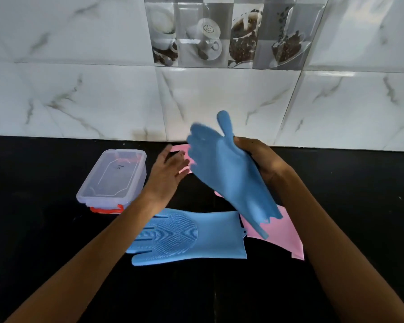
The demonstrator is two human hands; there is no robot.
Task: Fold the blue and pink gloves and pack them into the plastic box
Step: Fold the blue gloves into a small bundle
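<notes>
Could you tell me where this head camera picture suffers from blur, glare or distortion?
Head view: the raised blue glove is motion-blurred at its fingertips, while the flat blue glove is sharp enough to show its bristles; window-like glare lies on the wall tiles; the wide lens bends the tile lines; the black counter is dark and detailless.

Box left on counter; flat glove right of it, before wall
</notes>
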